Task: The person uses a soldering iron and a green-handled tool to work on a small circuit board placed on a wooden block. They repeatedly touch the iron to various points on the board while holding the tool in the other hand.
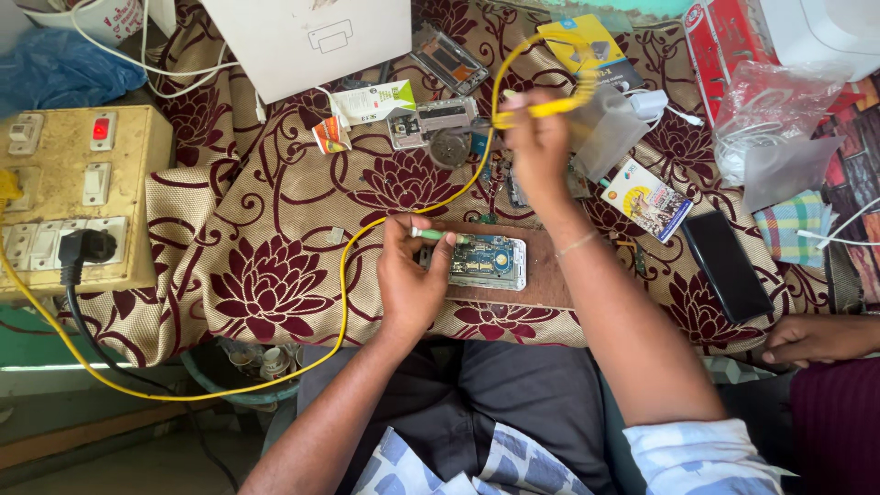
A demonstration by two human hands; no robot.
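I see my left hand [410, 280] resting on a brown wooden board [550, 275], its grip closed around a thin green-handled tool [438, 236] whose tip lies across the top edge of an opened phone [487, 260]. The phone sits just right of that grip, flat on the board, with its blue circuit board and white frame showing. My right hand [539, 137] is raised farther away from me, above and to the right of the left, its grip closed on a yellow-handled tool [550, 107]. From that tool a yellow cable [344, 275] loops up over the hand, then runs down past the left of my left hand and off toward a beige switchboard [82, 197] well to the left, where a black plug [84, 247] sits in a socket. Everything rests on a surface covered by a maroon flowered cloth [275, 275]. Just beyond the right grip lie small phone parts [433, 124] and a clear plastic bag [779, 128]. To its right are a printed card [647, 200] and a dark phone [726, 266] lying face up. Another person's hand [816, 337] rests at the edge, well right of both my grips.
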